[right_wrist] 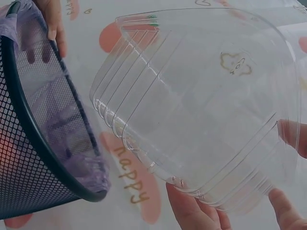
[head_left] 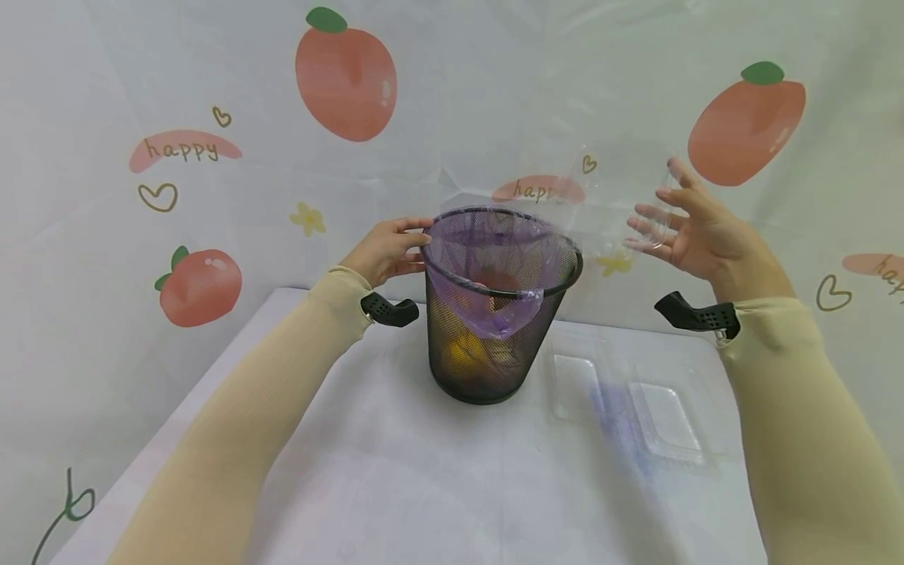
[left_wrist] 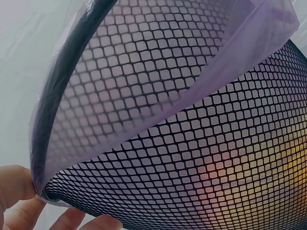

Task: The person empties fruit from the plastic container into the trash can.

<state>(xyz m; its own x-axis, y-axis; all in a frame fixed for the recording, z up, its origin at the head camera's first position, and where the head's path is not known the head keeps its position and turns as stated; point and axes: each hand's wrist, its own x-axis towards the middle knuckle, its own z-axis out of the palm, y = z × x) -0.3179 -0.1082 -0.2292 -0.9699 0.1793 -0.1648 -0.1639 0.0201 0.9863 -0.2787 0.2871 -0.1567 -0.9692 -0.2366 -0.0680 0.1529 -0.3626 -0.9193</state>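
A black mesh wastebasket [head_left: 439, 337], tilted to the right, has a purple plastic liner [head_left: 497, 323] folded over its rim. My left hand [head_left: 387, 249] holds the rim on its left side; the left wrist view shows the fingertips [left_wrist: 21, 184] right at the edge. To the right of the basket, my right hand [head_left: 713, 231] grips a clear plastic container [right_wrist: 192, 105] with ridged sides, raised near rim height. In the right wrist view, the fingers and thumb are at its lower and right edges. Through the mesh show a yellow item [head_left: 464, 353] and something red, both blurred.
Clear plastic trays [head_left: 667, 420] lie on the white table [head_left: 395, 486] right of the basket, with a blurred purple-blue patch [head_left: 625, 424] between them. A pale cloth backdrop [head_left: 438, 102] printed with fruit and lettering stands close behind. Each wrist carries a black camera mount [head_left: 699, 315].
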